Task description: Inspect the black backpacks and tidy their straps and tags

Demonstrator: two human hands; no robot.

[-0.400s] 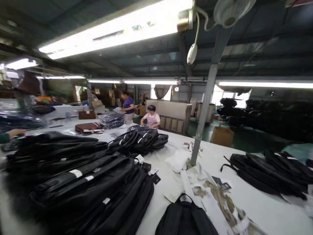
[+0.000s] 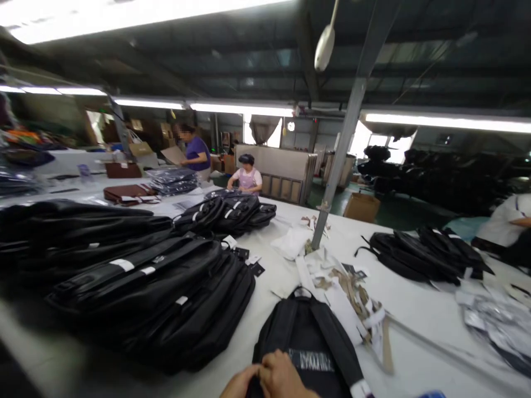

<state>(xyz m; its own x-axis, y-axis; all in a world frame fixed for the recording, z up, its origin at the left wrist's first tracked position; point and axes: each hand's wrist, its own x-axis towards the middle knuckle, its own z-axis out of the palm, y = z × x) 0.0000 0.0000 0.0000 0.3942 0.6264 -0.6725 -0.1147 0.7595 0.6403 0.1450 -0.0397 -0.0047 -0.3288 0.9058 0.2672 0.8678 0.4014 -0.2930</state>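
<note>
A black backpack (image 2: pixel 305 326) lies on the white table in front of me at the bottom, its top loop and two shoulder straps facing up. A strip of shiny clear plastic (image 2: pixel 311 360) shows across its middle. At the bag's lower left edge my left hand (image 2: pixel 241 382) is closed, its fingers meeting the other hand. Beside it my right hand (image 2: pixel 282 376) is curled closed over the same edge of the backpack. The exact part pinched between the fingers is hidden.
Black backpacks with tags lie stacked at left (image 2: pixel 166 298); others lie at right (image 2: pixel 418 254). A metal post (image 2: pixel 338 160) rises from the table, with paper and tan strips (image 2: pixel 352 293) at its foot. Two co-workers (image 2: pixel 249 177) (image 2: pixel 194 152) stand beyond; another person's sleeve (image 2: pixel 512 215) shows at right.
Both my hands have come into view on the front backpack, and more of that bag shows. My view has tilted down and turned right, bringing in the person at the right.
</note>
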